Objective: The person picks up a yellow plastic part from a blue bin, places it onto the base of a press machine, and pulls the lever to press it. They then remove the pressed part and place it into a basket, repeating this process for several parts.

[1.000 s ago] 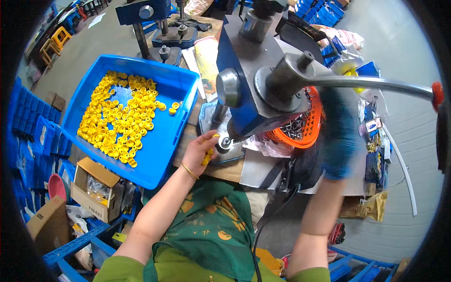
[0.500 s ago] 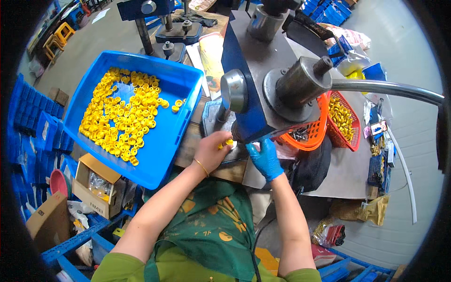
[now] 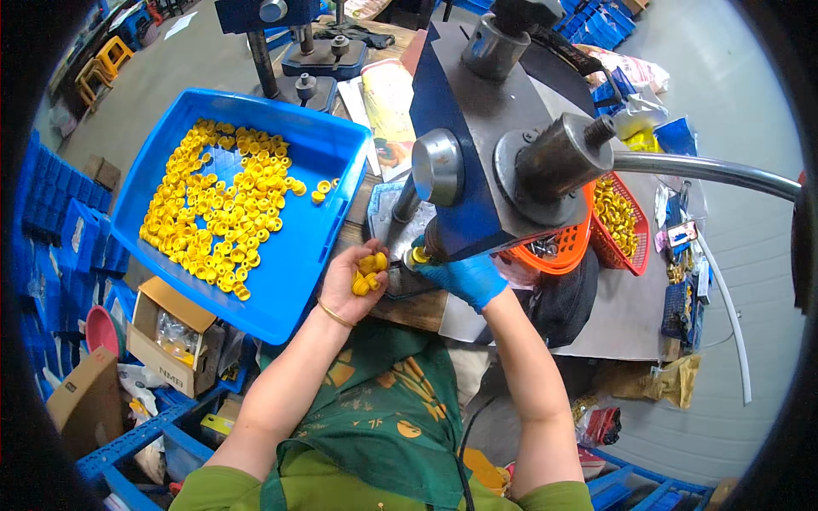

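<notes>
My left hand (image 3: 341, 285), bare with a band at the wrist, is turned palm up and cups several small yellow caps (image 3: 369, 271) in its curled fingers. Just to its right, my right hand (image 3: 470, 278) in a blue glove reaches under the head of the bench press (image 3: 469, 102). Its fingertips pinch a yellow cap (image 3: 419, 255) at the press's work spot; part of the fingers is hidden by the press. Many more such caps lie in a large blue tray (image 3: 302, 238) on the left.
An orange basket (image 3: 573, 252) with dark metal parts and a red basket (image 3: 645, 242) of brass-coloured parts stand right of the press. The press's long metal handle (image 3: 707, 163) sticks out rightward. An open cardboard box (image 3: 175, 370) sits below the tray.
My left hand has drawn back from the press and turned palm up, showing the caps in it. My right hand has shifted left to the cap under the press.
</notes>
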`<control>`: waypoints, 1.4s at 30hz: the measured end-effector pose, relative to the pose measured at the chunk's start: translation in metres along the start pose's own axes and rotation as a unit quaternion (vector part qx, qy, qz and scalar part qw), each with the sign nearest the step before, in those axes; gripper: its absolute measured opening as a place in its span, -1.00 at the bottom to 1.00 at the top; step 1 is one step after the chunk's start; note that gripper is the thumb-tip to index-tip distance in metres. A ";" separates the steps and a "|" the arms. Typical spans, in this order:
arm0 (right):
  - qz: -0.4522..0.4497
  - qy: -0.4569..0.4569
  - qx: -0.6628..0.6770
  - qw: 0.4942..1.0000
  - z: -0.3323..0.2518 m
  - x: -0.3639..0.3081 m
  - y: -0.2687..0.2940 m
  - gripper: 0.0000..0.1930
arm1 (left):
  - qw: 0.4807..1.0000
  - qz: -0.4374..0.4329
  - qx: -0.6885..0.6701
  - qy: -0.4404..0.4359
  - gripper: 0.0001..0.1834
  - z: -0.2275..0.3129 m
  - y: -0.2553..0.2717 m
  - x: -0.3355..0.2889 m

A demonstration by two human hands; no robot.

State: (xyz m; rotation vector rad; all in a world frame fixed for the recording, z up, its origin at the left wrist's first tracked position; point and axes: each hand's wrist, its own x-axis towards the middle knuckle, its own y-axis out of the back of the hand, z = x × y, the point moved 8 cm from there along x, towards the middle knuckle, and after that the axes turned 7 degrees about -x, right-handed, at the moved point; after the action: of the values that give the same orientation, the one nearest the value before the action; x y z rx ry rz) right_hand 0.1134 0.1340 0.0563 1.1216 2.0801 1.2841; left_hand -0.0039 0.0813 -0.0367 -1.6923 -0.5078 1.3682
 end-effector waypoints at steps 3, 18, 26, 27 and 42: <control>-0.037 -0.047 0.042 0.997 0.011 0.000 -0.013 -0.60 | 0.999 0.001 -0.043 0.010 -0.80 -0.001 0.003 0.000; 0.187 0.157 0.567 0.787 -0.063 -0.119 0.302 -0.48 | 0.992 -0.011 -0.107 0.064 -0.84 -0.021 0.003 -0.001; -0.042 -0.219 0.205 0.953 -0.009 -0.155 0.122 -0.15 | 0.999 0.027 -0.002 0.020 -0.74 -0.011 0.002 -0.004; -0.010 -0.188 0.189 0.964 -0.017 -0.149 0.136 -0.12 | 0.999 0.029 -0.001 0.018 -0.74 -0.010 0.002 -0.006; 0.155 -0.015 0.022 0.988 0.010 -0.017 -0.039 -0.77 | 0.996 0.008 -0.066 0.057 -0.78 -0.013 -0.002 0.002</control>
State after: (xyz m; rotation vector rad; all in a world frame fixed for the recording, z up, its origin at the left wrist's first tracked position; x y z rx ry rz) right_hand 0.1146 0.1163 0.0167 1.5203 1.9764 1.3541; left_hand 0.0088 0.0792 -0.0355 -1.8736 -0.5301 1.2633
